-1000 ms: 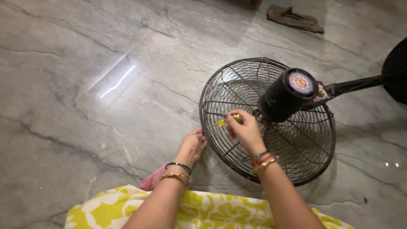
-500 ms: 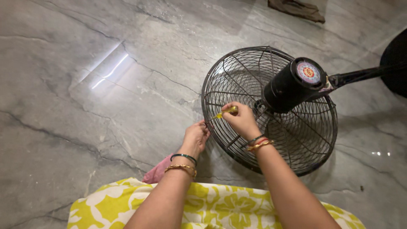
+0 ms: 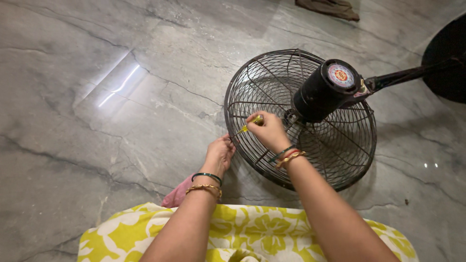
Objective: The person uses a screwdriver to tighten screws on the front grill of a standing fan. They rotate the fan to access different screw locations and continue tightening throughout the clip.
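Yellow-handled screwdriver (image 3: 251, 124) clenched in right hand (image 3: 268, 132), tip angled down-left at the near rim of the fan guard (image 3: 272, 73). Guard lying flat on the marble floor (image 3: 97, 73), black motor housing (image 3: 327, 90) pointing up, stand pole (image 3: 403, 75) running off right. Left hand (image 3: 219, 154) pressed on the rim just beside the tip, fingers curled, grasping nothing loose. Versus a second ago: left hand hardly moved on that rim spot, right hand staying at it with the tool. Reads as work ongoing at one rim fastener, guard not yet apart. Brown cloth (image 3: 330, 7) well apart at top.
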